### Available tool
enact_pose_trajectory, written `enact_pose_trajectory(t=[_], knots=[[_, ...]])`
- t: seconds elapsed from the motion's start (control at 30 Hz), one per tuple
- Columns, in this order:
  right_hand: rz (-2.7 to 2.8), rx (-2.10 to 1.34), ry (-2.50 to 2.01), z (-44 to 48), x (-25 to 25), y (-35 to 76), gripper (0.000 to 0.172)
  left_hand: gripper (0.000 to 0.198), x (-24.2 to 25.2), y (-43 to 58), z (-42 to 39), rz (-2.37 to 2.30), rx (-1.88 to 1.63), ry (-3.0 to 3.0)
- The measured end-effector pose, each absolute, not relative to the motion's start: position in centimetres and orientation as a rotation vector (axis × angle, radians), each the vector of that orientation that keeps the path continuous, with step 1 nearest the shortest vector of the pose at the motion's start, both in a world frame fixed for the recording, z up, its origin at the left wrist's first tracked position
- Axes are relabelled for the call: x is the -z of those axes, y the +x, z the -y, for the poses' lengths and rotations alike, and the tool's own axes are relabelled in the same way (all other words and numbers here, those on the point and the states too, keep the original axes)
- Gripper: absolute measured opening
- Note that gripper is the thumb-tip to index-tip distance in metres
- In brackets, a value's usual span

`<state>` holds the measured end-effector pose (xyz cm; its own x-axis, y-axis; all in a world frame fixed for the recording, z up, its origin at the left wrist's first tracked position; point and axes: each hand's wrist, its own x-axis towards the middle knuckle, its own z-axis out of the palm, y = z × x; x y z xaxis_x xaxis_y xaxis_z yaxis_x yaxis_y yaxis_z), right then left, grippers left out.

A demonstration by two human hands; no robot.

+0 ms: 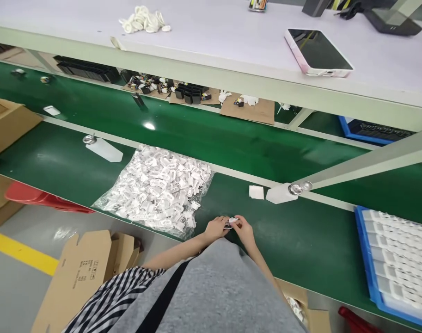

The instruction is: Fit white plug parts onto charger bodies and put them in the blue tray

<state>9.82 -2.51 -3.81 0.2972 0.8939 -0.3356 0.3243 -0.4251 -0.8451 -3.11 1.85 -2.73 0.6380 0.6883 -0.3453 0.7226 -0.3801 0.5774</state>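
Close to my body at the green bench's front edge, my left hand (217, 227) is closed on a small part that is mostly hidden by the fingers. My right hand (243, 228) meets it from the other side and pinches a small white plastic piece (233, 220). The two hands nearly touch. Left of them lies a clear plastic bag (158, 189) spread with many small white plastic parts. A small white square piece (256, 192) rests on the bench beyond my right hand, beside a white bottle-shaped item with a metal ring (282, 193).
A blue tray (367, 259) with rows of white parts stands at the right. Another white ringed item (104, 149) lies at the left. Above the bench runs a shelf with a phone (320, 52) and white rings (143, 20). Cardboard boxes (79, 277) are on the floor.
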Motion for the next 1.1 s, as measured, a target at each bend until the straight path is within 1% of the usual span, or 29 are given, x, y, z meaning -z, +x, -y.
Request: enact_pose_trajectory(t=[0.07, 0.13, 0.27, 0.43, 0.6, 0.83, 1.1], knots=[[1.237, -1.166, -1.916, 2.5, 3.9, 10.2, 0.025, 0.033, 2.9, -3.5, -1.7, -1.078, -0.012, 2.103], [1.334, -1.164, -1.952, 2.3, 4.0, 10.8, 0.021, 0.032, 3.3, -3.7, -1.6, -1.051, -0.087, 2.057], [1.46, -0.967, -1.946, 2.1, 3.7, 11.3, 0.013, 0.034, 3.9, -3.9, -1.4, -1.137, -0.192, 1.94], [1.742, -0.843, -1.852, 2.6, 2.4, 9.8, 0.015, 0.033, 4.5, -4.0, -1.3, -1.182, -0.152, 1.896], [2.062, -0.733, -1.856, 2.8, 1.9, 8.2, 0.019, 0.028, 5.0, -4.2, -1.2, -1.121, -0.22, 1.929], [2.021, -0.662, -1.913, 2.9, 2.7, 8.7, 0.019, 0.024, 4.8, -4.3, -1.1, -1.113, -0.238, 1.923], [1.966, -0.771, -1.888, 3.1, 2.8, 9.2, 0.021, 0.025, 4.2, -4.2, -1.3, -1.092, -0.177, 1.959]])
